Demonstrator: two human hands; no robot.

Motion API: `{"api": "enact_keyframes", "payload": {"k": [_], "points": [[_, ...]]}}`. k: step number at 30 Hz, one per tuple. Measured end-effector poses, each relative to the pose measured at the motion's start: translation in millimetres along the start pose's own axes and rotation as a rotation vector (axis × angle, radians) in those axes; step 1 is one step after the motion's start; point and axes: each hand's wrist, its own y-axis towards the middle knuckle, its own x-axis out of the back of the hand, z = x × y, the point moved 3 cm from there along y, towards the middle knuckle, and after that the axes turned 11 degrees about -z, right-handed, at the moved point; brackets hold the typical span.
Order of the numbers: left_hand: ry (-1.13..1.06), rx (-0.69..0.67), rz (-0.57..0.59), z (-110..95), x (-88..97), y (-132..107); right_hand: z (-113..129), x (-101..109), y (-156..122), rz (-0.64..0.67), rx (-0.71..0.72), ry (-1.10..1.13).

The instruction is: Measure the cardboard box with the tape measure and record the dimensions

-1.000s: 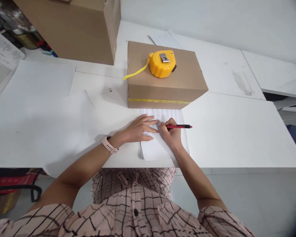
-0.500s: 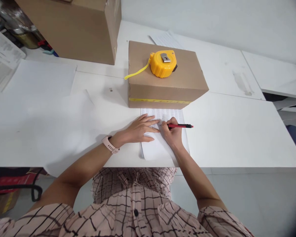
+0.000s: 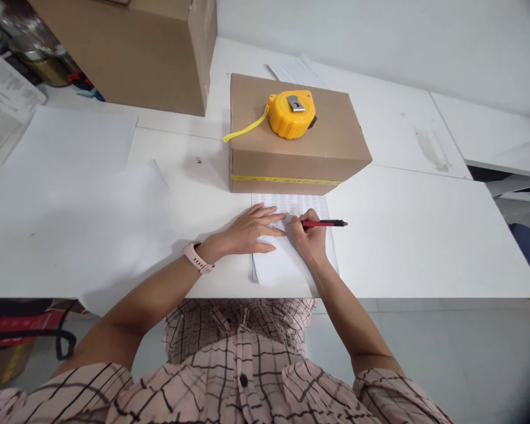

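A stack of paper sheets (image 3: 282,265) lies near the table's front edge, its upper part covered in rows of small print or writing. Flat on its left side rests my left hand (image 3: 251,231), fingers spread. My right hand (image 3: 308,235) grips a red and black pen (image 3: 324,224), with the tip down at the paper close to my left fingertips. Just beyond the sheets stands a closed cardboard box (image 3: 291,171) with yellow tape along its front, apparently over their far edge. On top of it sits a yellow tape measure (image 3: 291,115) with a wrist strap.
A larger cardboard box (image 3: 128,59) stands at the back left, beside jars (image 3: 48,68). White sheets (image 3: 83,135) spread over the left of the white table (image 3: 424,235). More printed paper (image 3: 298,70) lies behind the small box, before the wall.
Almost nothing differs. The pen in my right hand has shifted very slightly, while my left hand stays in place on the paper.
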Motion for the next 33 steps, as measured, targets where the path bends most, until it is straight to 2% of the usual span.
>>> {"api": "enact_keyframes", "payload": {"k": [33], "points": [[-0.017, 0.028, 0.017, -0.2, -0.9, 0.5, -1.1, -0.4, -0.3, 0.000, 0.015, -0.003]]}}
